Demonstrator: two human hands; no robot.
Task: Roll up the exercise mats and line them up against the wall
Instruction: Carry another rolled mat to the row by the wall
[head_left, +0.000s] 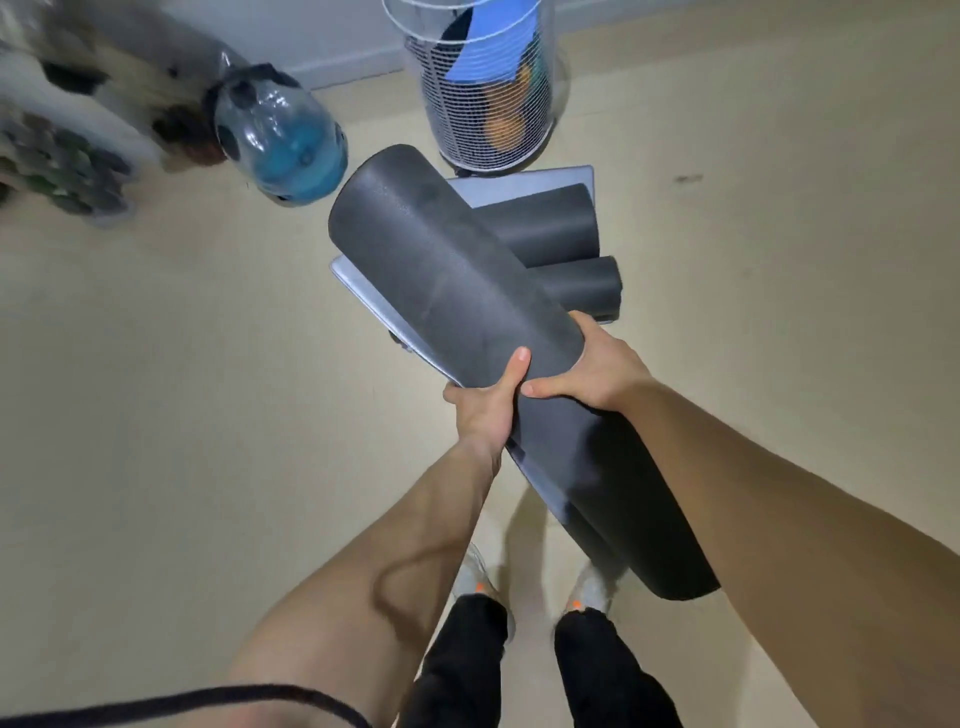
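Observation:
A rolled dark grey exercise mat is held up in the air in front of me, slanting from upper left to lower right. My left hand grips its near left side, thumb on top. My right hand clasps it from the right, fingers wrapped over the roll. A loose grey edge of the mat shows along its left side. Beyond it, two more rolled dark mats lie side by side on a flat grey mat on the floor.
A white wire basket with blue and orange things stands near the wall behind the mats. A clear water bottle lies on its side at left, beside a blurred pale patterned object. Beige floor spreads left and right. My shoes are below.

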